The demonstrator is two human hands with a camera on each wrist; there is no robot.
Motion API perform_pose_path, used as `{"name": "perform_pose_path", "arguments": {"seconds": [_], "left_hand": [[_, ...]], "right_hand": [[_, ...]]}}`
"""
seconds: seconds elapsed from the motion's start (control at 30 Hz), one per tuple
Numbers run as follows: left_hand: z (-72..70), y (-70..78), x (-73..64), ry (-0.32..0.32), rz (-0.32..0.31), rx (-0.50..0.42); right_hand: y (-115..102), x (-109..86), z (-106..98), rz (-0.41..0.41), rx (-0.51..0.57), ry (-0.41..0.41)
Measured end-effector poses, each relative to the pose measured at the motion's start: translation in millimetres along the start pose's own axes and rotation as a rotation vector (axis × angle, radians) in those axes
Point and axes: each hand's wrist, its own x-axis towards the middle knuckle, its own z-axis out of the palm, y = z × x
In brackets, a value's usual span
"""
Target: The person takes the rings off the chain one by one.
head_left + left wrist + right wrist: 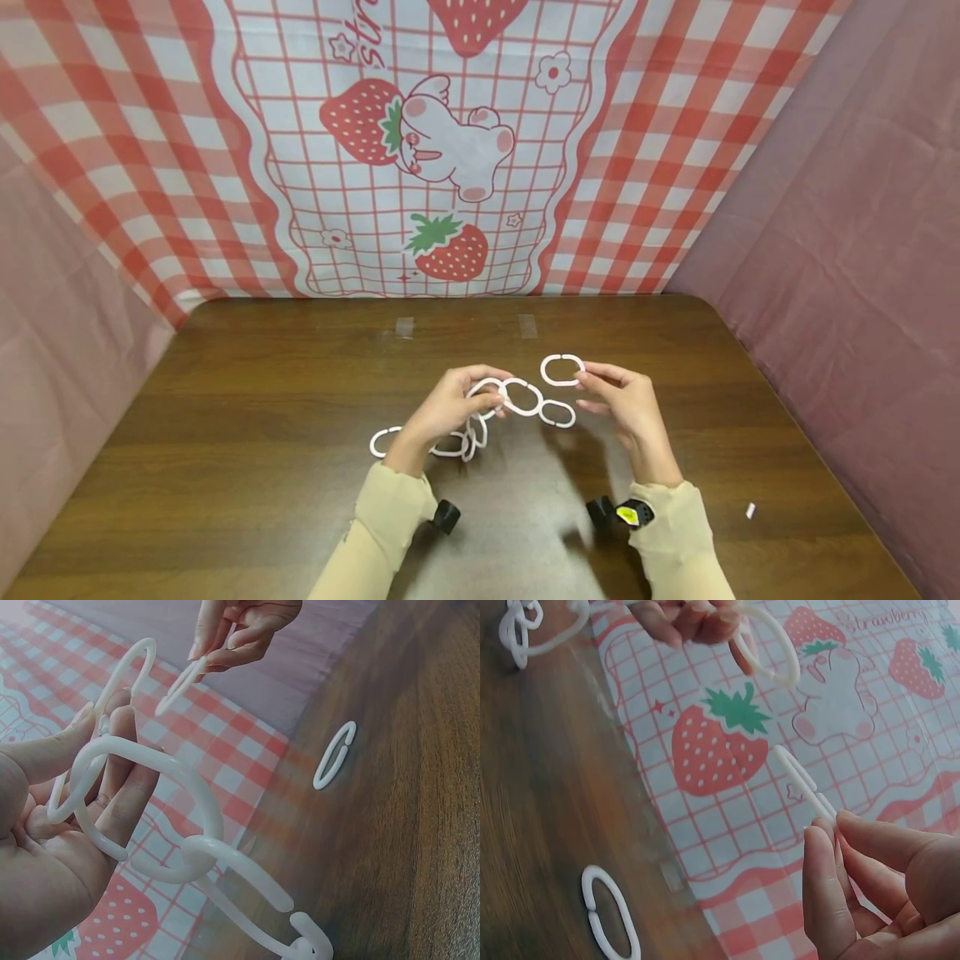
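My left hand [442, 408] pinches a white plastic chain link [142, 646] between thumb and fingers, above the tabletop. More linked white ovals [206, 795] hang from it, and the tail of the chain [448, 455] trails behind and below the wrist to the left. To the right, my right hand [630, 408] holds a single white oval link [561, 357] by its end, between thumb and fingertips. This link has a small gap in one long side and is apart from the chain. Another loose link [558, 426] lies on the table between the hands.
Both hands are over a brown wooden table [247, 517]. A small white scrap [751, 510] lies at the right. Clear tape pieces [528, 326] stick near the back edge. A strawberry-print cloth [450, 183] hangs behind, with pink cloth [847, 250] at the sides.
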Motion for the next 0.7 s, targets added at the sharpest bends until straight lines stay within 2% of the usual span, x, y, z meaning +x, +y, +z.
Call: {"name": "perform_pose_path", "arguments": {"seconds": [0.17,0.43,0.7], "left_hand": [[-0.5,0.4,0.6,0.002,0.007,-0.002],[-0.7,0.3,0.7,0.017,0.000,0.010],[-1.9,-3.4,1.1,0.033,-0.017,0.015]], "right_hand": [[2,4.7,-9,0.019,0.010,0.043],[12,12.3,-20,0.055,-0.055,0.093],[26,21.4,-20,0.084,-0.138,0.048]]}}
